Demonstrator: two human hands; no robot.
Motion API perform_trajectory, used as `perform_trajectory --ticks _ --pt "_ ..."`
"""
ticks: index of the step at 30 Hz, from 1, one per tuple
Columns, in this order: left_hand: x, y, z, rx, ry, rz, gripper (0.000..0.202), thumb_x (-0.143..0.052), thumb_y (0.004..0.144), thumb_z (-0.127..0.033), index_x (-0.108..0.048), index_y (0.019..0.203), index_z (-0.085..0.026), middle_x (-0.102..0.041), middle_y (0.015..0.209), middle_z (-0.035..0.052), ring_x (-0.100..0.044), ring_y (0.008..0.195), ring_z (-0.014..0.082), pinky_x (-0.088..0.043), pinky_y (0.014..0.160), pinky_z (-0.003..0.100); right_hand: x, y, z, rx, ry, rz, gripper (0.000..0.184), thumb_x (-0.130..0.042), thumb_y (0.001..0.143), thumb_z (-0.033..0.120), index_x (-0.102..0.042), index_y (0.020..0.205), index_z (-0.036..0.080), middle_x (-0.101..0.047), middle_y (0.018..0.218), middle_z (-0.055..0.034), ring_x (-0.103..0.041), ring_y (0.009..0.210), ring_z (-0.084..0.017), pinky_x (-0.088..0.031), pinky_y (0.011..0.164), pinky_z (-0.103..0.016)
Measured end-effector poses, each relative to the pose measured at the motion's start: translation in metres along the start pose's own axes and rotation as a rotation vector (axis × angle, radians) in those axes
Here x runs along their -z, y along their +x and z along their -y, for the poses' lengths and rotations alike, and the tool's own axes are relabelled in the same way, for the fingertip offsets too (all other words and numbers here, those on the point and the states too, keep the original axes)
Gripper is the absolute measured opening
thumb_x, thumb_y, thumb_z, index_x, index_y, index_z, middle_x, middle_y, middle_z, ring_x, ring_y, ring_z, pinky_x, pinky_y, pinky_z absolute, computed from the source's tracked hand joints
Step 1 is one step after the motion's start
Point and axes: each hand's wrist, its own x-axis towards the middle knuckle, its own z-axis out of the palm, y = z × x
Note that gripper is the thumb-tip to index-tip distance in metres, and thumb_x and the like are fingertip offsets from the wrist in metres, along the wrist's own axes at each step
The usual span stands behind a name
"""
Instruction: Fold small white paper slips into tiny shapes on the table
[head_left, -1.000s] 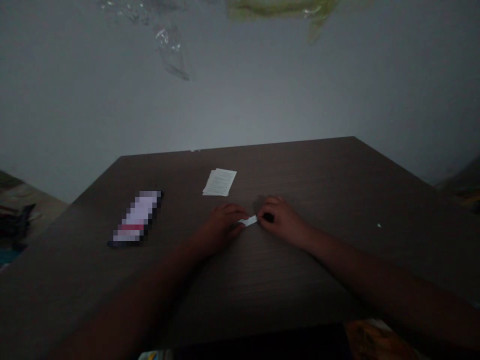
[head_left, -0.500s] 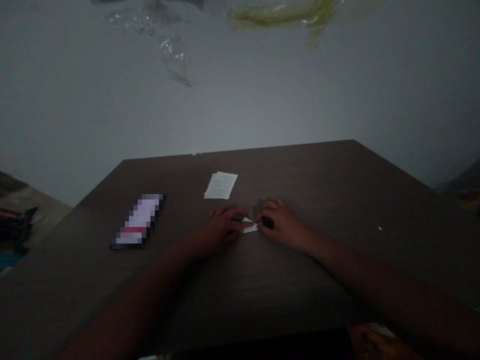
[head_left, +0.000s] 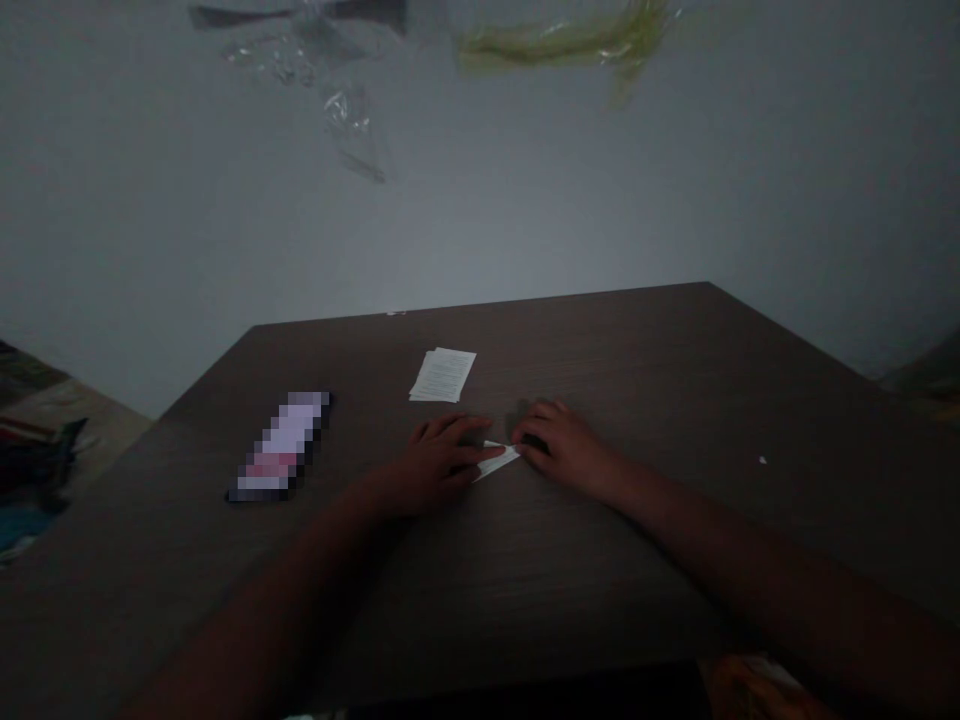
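Observation:
A small white folded paper [head_left: 498, 460] lies on the dark wooden table [head_left: 615, 350] between my two hands. My left hand [head_left: 439, 464] rests on the table with its fingers stretched over the paper's left end, pressing it down. My right hand [head_left: 566, 446] has its fingertips closed on the paper's right end. Most of the paper is hidden under the fingers. The light is dim.
A small stack of white paper slips [head_left: 442, 375] lies just beyond my hands. A phone-sized flat object [head_left: 280, 448], blurred out, lies at the left. A tiny white scrap [head_left: 762, 460] sits at the right. Clear plastic [head_left: 352, 110] hangs on the wall behind.
My left hand's fingers have spread out and flattened over the paper. The paper now shows a slightly larger, pointed shape between the hands. The view has tipped up a little.

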Motion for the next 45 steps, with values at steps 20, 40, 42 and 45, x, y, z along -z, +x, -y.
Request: perform_trajectory --ticks 20,40,42,45 --pt "-0.007 0.007 0.006 0.032 -0.029 -0.140 0.010 -0.082 0.108 -0.020 -0.086 0.116 -0.026 -0.081 0.147 0.0114 -0.074 0.145 0.0364 -0.057 0.132 0.061 -0.002 -0.004 0.002 -0.053 0.041 -0.008 0.018 -0.079 0.109 0.013 -0.087 0.120 0.025 -0.080 0.130 -0.0115 -0.071 0.132 -0.034 -0.053 0.118 -0.052" --pt "-0.025 0.010 0.001 0.038 -0.051 -0.198 0.013 -0.088 0.107 -0.017 -0.085 0.114 -0.027 -0.082 0.155 0.0094 -0.072 0.153 0.0364 -0.054 0.137 0.064 -0.006 -0.006 0.009 -0.049 0.056 -0.046 0.020 -0.095 0.106 0.027 -0.089 0.125 0.026 -0.078 0.142 -0.0153 -0.068 0.140 -0.039 -0.055 0.120 -0.058" --pt "-0.026 0.011 0.002 0.044 -0.054 -0.195 0.016 -0.094 0.105 -0.020 -0.086 0.117 -0.027 -0.082 0.155 0.0101 -0.071 0.154 0.0376 -0.054 0.137 0.066 -0.005 -0.007 0.010 -0.031 0.038 -0.039 0.021 -0.093 0.108 0.027 -0.089 0.128 0.025 -0.077 0.146 -0.0161 -0.068 0.140 -0.039 -0.056 0.121 -0.058" --pt "-0.027 0.012 0.003 0.059 -0.063 -0.183 0.019 -0.097 0.104 -0.022 -0.087 0.120 -0.026 -0.081 0.157 0.0116 -0.070 0.155 0.0390 -0.053 0.137 0.069 -0.005 -0.007 0.010 -0.021 0.034 -0.020 0.019 -0.090 0.109 0.025 -0.089 0.128 0.026 -0.076 0.148 -0.0160 -0.068 0.142 -0.039 -0.056 0.121 -0.058"
